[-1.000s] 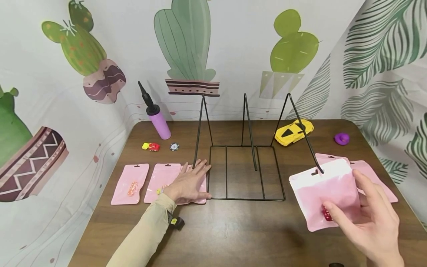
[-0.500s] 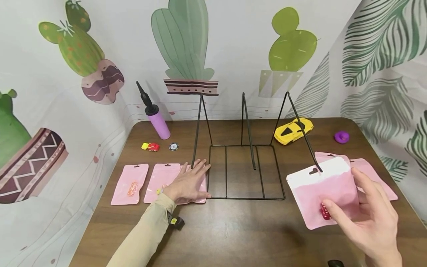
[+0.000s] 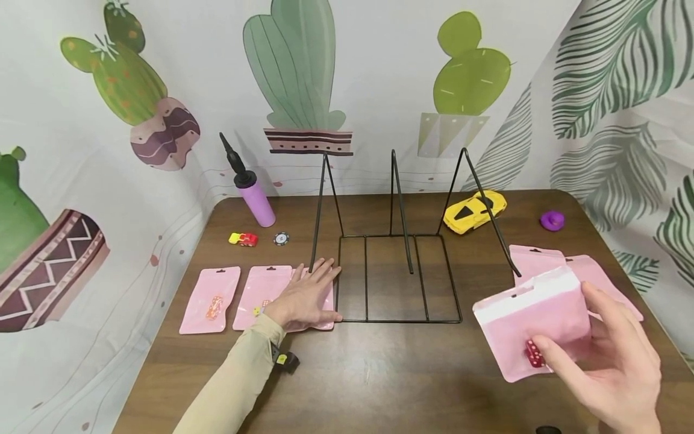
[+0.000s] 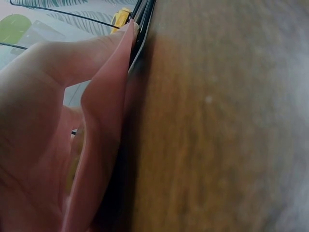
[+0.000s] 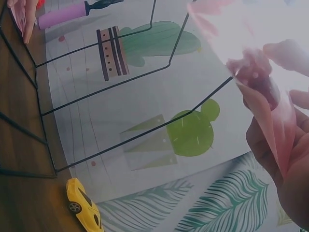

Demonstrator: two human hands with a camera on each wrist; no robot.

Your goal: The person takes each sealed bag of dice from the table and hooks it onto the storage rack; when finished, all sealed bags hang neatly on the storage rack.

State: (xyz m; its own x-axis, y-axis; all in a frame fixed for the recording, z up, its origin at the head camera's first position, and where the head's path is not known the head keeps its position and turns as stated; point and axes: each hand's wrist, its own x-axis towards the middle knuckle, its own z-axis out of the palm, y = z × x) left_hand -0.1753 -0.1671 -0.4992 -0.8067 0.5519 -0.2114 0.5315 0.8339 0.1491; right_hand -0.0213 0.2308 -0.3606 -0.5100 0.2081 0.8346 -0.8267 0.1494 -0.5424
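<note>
Now right hand point(image 3: 612, 367) pinches pink pouch point(image 3: 534, 322); best thread its hole squarely onto wire rack point(image 3: 398, 277) prong; left hand point(image 3: 306, 298) flat, steadying.

This is looking like a staged tabletop set, perhaps a recording studio rather than a lived-in home. Printed cactus-and-leaf backdrops point(image 3: 303, 72) are hanging on all sides beyond the hands, closing in a wooden table point(image 3: 379, 374) where small props are lying: a toy car point(image 3: 475, 211), a pump point(image 3: 250, 188), a wire rack point(image 3: 398, 265).
</note>
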